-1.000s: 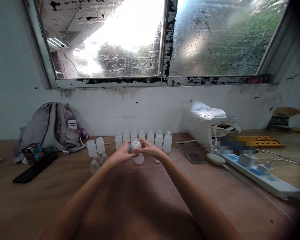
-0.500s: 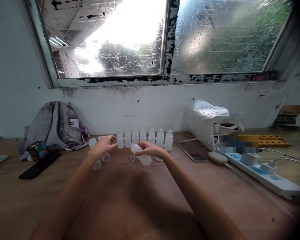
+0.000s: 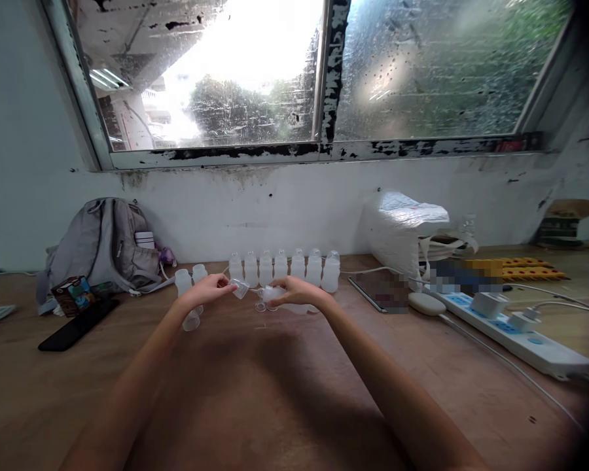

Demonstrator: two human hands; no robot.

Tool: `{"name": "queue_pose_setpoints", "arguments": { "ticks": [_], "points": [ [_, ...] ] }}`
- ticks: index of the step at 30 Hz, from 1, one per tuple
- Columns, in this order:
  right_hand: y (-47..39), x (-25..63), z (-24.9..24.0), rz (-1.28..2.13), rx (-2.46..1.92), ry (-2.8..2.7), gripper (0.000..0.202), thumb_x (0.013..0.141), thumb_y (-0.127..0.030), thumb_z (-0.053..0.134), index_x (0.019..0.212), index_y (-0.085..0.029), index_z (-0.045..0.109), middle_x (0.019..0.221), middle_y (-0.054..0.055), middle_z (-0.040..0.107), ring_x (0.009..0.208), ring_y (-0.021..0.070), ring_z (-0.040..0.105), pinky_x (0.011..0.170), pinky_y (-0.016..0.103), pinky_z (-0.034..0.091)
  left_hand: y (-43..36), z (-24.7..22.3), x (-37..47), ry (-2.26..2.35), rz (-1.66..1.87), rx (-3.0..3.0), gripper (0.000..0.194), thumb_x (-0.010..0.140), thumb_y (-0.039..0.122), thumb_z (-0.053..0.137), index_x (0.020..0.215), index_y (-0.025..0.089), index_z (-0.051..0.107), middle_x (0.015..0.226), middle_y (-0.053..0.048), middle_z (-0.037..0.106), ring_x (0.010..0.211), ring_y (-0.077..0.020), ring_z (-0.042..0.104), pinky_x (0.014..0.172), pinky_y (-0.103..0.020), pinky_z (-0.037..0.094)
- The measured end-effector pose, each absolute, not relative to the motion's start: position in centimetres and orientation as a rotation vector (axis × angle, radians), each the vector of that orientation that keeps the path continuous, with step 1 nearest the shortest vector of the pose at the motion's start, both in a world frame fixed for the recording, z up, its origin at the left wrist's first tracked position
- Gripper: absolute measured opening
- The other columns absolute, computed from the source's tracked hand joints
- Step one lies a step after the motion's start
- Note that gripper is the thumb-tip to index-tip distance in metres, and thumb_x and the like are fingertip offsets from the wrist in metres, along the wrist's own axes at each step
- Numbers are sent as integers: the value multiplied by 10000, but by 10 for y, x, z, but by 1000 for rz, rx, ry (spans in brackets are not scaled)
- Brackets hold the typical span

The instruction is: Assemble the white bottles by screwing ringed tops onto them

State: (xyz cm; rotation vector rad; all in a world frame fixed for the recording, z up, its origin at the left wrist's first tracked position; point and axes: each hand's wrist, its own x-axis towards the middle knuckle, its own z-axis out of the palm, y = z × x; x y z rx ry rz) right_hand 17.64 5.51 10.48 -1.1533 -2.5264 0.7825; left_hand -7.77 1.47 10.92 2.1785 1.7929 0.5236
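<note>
My left hand pinches a small clear cap by its edge. Facing it, my right hand is closed around a translucent white bottle, which lies tilted with its narrow end toward the cap. The cap and the bottle are apart. Behind my hands stands a row of several capped white bottles. White cups stand beside my left hand, and another cup lies below my left wrist. Small clear rings rest on the table under the held bottle.
A grey backpack, a small box and a black phone are at the left. To the right are a tablet, a white bag, a white puck and a power strip with cables.
My left hand has moved right and now holds a clear cap. The bottle in my right hand has turned so that its body points more to the right.
</note>
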Motion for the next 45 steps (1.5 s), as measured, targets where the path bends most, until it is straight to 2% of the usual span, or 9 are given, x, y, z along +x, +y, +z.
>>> {"name": "queue_pose_setpoints", "arguments": {
  "ticks": [3, 6, 10, 13, 18, 29, 33, 38, 45],
  "points": [
    [51, 175, 111, 789, -1066, -2467, 513, 582, -487, 639, 1021, -225, 593, 916, 17, 622, 829, 198, 552, 653, 227, 391, 13, 110, -69, 1613, 636, 2106, 511, 701, 618, 384, 786, 158, 591, 782, -34, 604, 719, -191, 533, 601, -245, 367],
    [46, 173, 114, 832, -1020, -2442, 538, 583, -486, 641, 1046, -220, 579, 953, 25, 611, 850, 199, 545, 659, 224, 393, 10, 107, -62, 1508, 690, 2018, 506, 712, 608, 385, 804, 153, 588, 807, -35, 606, 707, -176, 535, 612, -249, 380],
    [41, 169, 116, 826, -1024, -2484, 534, 568, -481, 651, 1033, -228, 579, 883, 17, 612, 790, 188, 546, 619, 225, 388, 4, 107, -57, 1307, 778, 1901, 455, 708, 544, 476, 942, 158, 540, 862, -53, 612, 750, -169, 549, 656, -259, 411],
    [40, 166, 115, 722, -1068, -2464, 570, 535, -466, 676, 1034, -215, 563, 884, 26, 595, 794, 184, 531, 624, 228, 383, 1, 110, -55, 1212, 827, 1822, 495, 673, 496, 563, 1048, 183, 484, 847, -45, 622, 763, -171, 565, 682, -276, 427],
    [38, 162, 116, 607, -1054, -2402, 525, 535, -457, 674, 969, -195, 535, 836, 26, 575, 754, 166, 511, 604, 229, 374, 2, 108, -48, 1256, 970, 1745, 453, 673, 511, 557, 977, 181, 495, 740, -24, 616, 724, -180, 590, 677, -306, 444],
    [33, 172, 132, 726, -1062, -2352, 489, 540, -526, 644, 889, -186, 604, 667, -17, 494, 623, 120, 448, 524, 203, 305, -4, 113, -44, 1050, 1034, 1855, 466, 662, 422, 617, 1034, 171, 491, 1036, -97, 581, 899, -219, 574, 748, -326, 453],
    [33, 177, 136, 913, -1022, -2362, 464, 581, -531, 615, 868, -167, 629, 629, -18, 485, 556, 98, 434, 472, 195, 279, -7, 117, -41, 1033, 1022, 1890, 460, 675, 414, 606, 1047, 163, 506, 1039, -99, 578, 911, -226, 572, 763, -329, 453],
    [32, 184, 139, 1083, -966, -2331, 453, 644, -537, 568, 886, -162, 643, 671, 16, 560, 549, 102, 472, 437, 186, 305, -14, 124, -39, 1001, 1013, 1879, 414, 693, 392, 596, 1038, 180, 510, 1036, -81, 583, 917, -216, 572, 768, -322, 452],
    [36, 191, 142, 1313, -839, -1971, 478, 731, -559, 473, 1087, -243, 516, 940, 66, 590, 708, 161, 572, 486, 218, 453, -14, 126, -40, 1042, 1211, 1730, 420, 676, 388, 620, 1025, 180, 516, 1011, -75, 597, 881, -205, 586, 817, -364, 441]
  ]
}}
